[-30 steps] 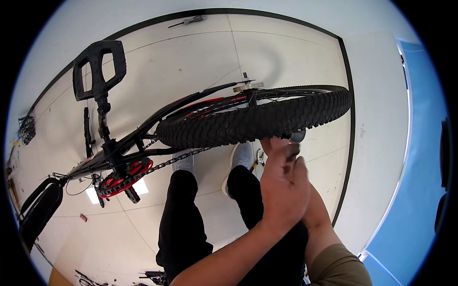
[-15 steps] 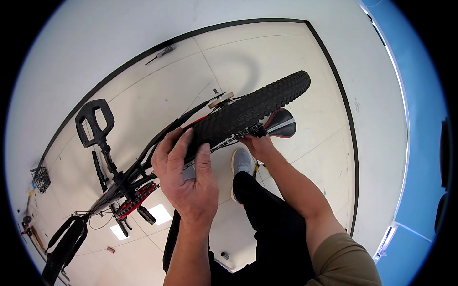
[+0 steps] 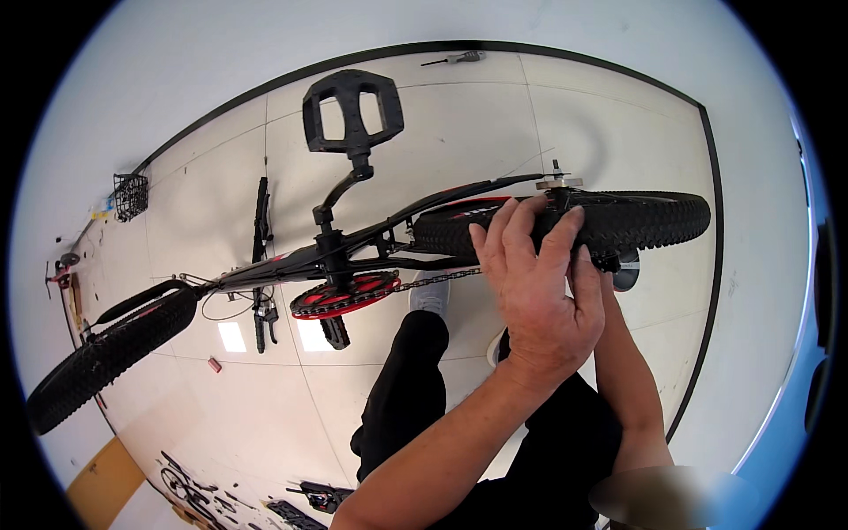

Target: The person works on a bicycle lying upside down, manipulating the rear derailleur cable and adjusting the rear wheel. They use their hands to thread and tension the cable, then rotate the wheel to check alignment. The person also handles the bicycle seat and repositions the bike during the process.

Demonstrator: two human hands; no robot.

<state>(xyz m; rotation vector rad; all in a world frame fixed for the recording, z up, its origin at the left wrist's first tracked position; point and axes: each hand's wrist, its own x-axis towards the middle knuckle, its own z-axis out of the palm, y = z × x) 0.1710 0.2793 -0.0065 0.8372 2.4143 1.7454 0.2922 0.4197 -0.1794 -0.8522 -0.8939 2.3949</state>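
A black and red bicycle lies on its side across the view, one pedal raised. My left hand curls its spread fingers over the treaded rear tyre, just below the axle and its pale round piece. Behind my left hand, my right hand reaches under that wheel; its fingers are hidden. The chain runs from the red chainring toward my hands. Part of a dark saddle shows beneath the wheel.
The front wheel extends to the lower left. A grey-handled tool lies near the far floor edge. A black wire basket sits at the left. Loose bicycle parts lie lower left. My legs are below the bike.
My left hand moved from low at the right, to over the tyre farther left, and now rightward along it. My view shifted, so the bicycle appears farther right than half a second ago.
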